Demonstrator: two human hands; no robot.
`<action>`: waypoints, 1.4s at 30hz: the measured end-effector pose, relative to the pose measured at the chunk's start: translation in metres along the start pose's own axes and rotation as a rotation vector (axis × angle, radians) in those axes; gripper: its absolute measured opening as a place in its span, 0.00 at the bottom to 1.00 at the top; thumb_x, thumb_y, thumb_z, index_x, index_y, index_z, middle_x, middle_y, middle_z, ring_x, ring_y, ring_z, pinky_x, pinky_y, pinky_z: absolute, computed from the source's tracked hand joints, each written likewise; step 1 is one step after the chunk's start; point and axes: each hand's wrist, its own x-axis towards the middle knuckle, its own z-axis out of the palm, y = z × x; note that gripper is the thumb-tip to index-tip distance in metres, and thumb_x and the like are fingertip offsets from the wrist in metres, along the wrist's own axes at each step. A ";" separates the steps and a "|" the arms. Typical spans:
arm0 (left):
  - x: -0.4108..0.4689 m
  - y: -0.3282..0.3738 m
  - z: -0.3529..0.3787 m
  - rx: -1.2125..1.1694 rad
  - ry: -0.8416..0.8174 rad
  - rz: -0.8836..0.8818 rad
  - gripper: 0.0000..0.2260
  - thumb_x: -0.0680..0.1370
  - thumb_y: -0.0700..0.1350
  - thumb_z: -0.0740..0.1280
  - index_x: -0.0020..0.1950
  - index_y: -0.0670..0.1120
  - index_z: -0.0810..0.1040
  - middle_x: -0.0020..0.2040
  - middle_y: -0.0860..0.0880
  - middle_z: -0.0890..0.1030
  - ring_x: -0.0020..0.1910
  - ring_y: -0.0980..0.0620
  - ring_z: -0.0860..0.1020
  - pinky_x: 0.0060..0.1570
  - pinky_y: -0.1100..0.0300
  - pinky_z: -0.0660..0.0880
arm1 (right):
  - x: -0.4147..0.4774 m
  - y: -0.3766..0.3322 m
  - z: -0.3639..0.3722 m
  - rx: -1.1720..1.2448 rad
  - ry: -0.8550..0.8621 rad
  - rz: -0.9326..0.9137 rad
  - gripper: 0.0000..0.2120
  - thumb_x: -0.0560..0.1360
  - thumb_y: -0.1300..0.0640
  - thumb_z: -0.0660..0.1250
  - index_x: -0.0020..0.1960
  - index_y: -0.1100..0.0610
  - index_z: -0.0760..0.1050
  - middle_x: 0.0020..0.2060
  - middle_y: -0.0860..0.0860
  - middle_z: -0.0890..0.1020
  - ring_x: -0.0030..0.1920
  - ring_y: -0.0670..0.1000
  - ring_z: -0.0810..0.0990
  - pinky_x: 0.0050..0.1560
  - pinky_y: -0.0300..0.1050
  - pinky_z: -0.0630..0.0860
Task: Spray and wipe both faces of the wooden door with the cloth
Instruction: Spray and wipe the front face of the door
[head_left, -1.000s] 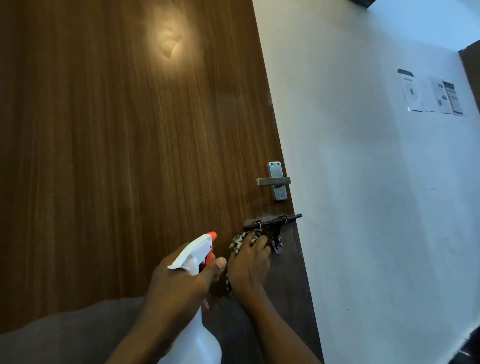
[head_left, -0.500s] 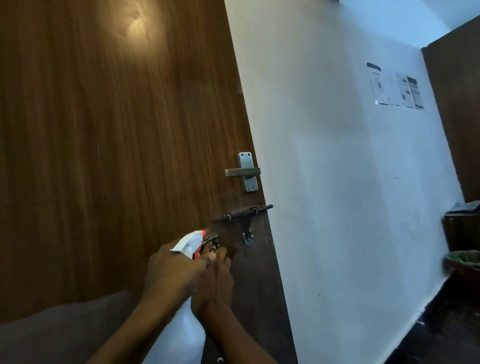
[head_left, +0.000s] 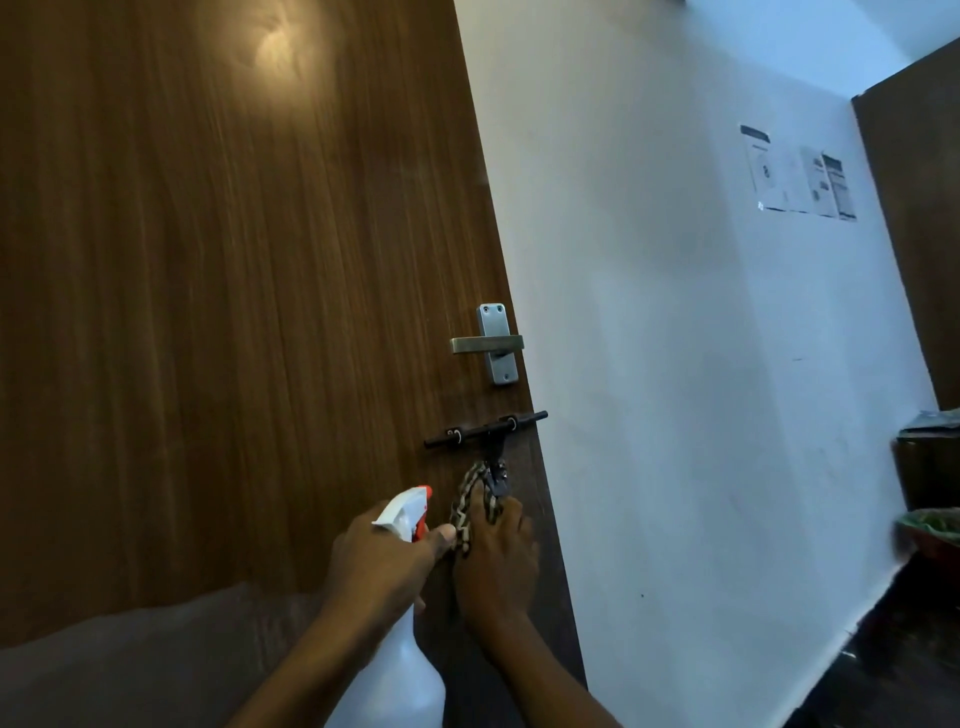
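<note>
The brown wooden door (head_left: 234, 322) fills the left of the view, with a metal lever handle (head_left: 491, 344) and a black sliding bolt (head_left: 485, 429) near its right edge. My right hand (head_left: 493, 561) presses a patterned cloth (head_left: 474, 506) flat against the door just below the bolt. My left hand (head_left: 382, 564) grips a white spray bottle (head_left: 402, 670) by its neck; the orange-tipped nozzle (head_left: 422, 496) points up at the door beside the cloth.
A white wall (head_left: 675, 364) stands right of the door edge, with papers (head_left: 800, 174) stuck high on it. A dark wooden panel (head_left: 914, 234) and low furniture with a bowl-like object (head_left: 930, 530) sit at the far right. The floor (head_left: 893, 649) is dark.
My right hand slid the cloth down and left from the bolt, then back up and right to just under it. My left hand kept the bottle close by. The head view swung sideways.
</note>
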 end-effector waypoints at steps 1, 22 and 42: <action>0.003 -0.004 0.003 0.034 0.018 0.007 0.29 0.72 0.55 0.71 0.69 0.45 0.68 0.61 0.44 0.77 0.42 0.49 0.79 0.33 0.63 0.75 | 0.002 -0.002 -0.002 0.142 -0.022 0.066 0.34 0.64 0.39 0.76 0.67 0.48 0.74 0.60 0.57 0.80 0.55 0.59 0.82 0.47 0.53 0.82; 0.017 -0.007 0.037 0.022 0.023 0.056 0.29 0.72 0.57 0.69 0.71 0.53 0.66 0.65 0.48 0.74 0.55 0.47 0.77 0.48 0.57 0.79 | 0.055 0.002 -0.033 0.262 0.138 0.079 0.10 0.81 0.52 0.65 0.61 0.53 0.74 0.60 0.49 0.74 0.56 0.49 0.76 0.53 0.39 0.78; 0.012 0.021 0.084 0.023 0.048 0.081 0.26 0.73 0.56 0.69 0.66 0.46 0.69 0.62 0.46 0.76 0.58 0.47 0.76 0.48 0.65 0.72 | 0.040 0.074 -0.071 0.262 0.303 0.157 0.09 0.81 0.63 0.63 0.60 0.59 0.74 0.52 0.48 0.74 0.41 0.44 0.76 0.38 0.32 0.72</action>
